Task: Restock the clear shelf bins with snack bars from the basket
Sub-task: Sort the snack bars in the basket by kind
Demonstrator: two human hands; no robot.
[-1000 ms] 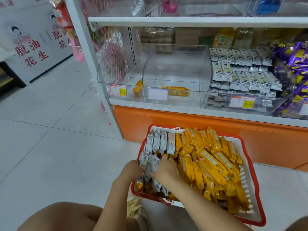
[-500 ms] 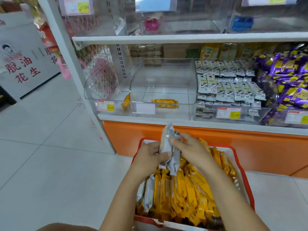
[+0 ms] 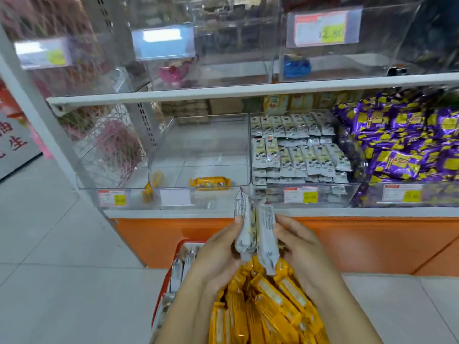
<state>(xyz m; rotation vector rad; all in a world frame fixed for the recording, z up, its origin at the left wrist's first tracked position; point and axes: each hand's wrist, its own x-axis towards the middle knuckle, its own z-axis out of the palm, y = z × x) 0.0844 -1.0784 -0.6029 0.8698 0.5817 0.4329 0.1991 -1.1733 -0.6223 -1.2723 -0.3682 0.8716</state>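
Shop shelving [image 3: 248, 91] with an orange base fills the background, above a pale tiled floor. Lower shelf: a clear bin [image 3: 198, 155] at centre holds one yellow bar [image 3: 210, 182] lying flat near its front; the bin to its right [image 3: 320, 194] is stacked with white bars [image 3: 298, 155]; purple packets [image 3: 402, 145] fill the far right. Both hands are raised in front of the orange base, above a red basket [image 3: 162, 291] on the floor. Left hand [image 3: 218, 252] grips a white snack bar [image 3: 244, 222] upright, thumb on its face. Right hand [image 3: 301, 247] grips a second white bar [image 3: 267, 237] just beside the first, touching it. Basket contents: many yellow bars [image 3: 268, 304], with a few white bars [image 3: 181, 269] along its left side
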